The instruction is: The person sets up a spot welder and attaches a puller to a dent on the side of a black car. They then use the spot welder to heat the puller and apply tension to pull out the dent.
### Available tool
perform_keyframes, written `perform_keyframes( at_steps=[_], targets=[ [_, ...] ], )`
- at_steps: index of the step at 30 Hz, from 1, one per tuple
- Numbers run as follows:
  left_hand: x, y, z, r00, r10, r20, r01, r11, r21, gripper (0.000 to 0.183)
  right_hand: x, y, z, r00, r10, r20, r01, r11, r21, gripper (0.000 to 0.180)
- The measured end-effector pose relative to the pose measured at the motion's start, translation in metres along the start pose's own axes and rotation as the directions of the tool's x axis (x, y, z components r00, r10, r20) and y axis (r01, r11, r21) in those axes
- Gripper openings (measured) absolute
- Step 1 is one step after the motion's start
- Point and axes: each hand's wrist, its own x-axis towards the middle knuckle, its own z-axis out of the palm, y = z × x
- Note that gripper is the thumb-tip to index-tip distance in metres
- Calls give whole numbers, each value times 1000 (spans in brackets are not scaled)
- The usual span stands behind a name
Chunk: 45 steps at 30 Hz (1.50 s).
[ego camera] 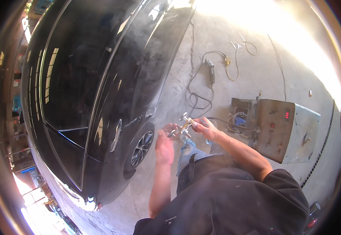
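Between my hands is a small metal clamp-like tool (pixel 184 128) with round screw knobs and a brass-coloured part. My right hand (pixel 205 128) grips its right end, and a dark cable seems to run from there towards the machine. At the tool's left side is my left hand (pixel 165 144), palm up with fingers curled near a knob; whether it grips the knob I cannot tell. Left of the hands stands a black car (pixel 129 85), its side panel scuffed and dented above the wheel (pixel 142 148). Smoke or haze drifts over the panel.
A boxy machine (pixel 276 129) with a red lit display stands at the right, cables at its side. On the concrete floor ahead lie an angle grinder (pixel 211 71), a yellowish plug connector (pixel 227 60) and looped cords. A slotted floor drain (pixel 320 155) runs along the far right.
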Motion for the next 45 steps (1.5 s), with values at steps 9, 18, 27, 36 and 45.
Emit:
perform_keyframes(
  at_steps=[9, 18, 27, 36, 45],
  targets=[
    [14, 51, 1, 893, -365, 263, 89, 716, 693, 44, -4, 0, 2, 995, 68, 70, -60, 992, -114, 59],
    [6, 47, 6, 884, -393, 253, 152, 753, 640, 51, -11, 4, 5, 980, 155, 126, -147, 987, -68, 53],
    [-3, 24, -3, 920, -293, 259, 148, 873, 464, 49, -12, 15, 16, 955, 201, 219, -235, 961, 143, 54],
    [4, 36, -10, 870, -468, 152, 371, 827, 422, 46, -3, 21, 14, 924, 317, 215, -338, 939, 67, 55],
    [22, 11, -56, 873, -483, 62, 409, 796, 446, 44, 31, 64, 4, 911, 336, 239, -296, 936, -188, 63]
  ],
)
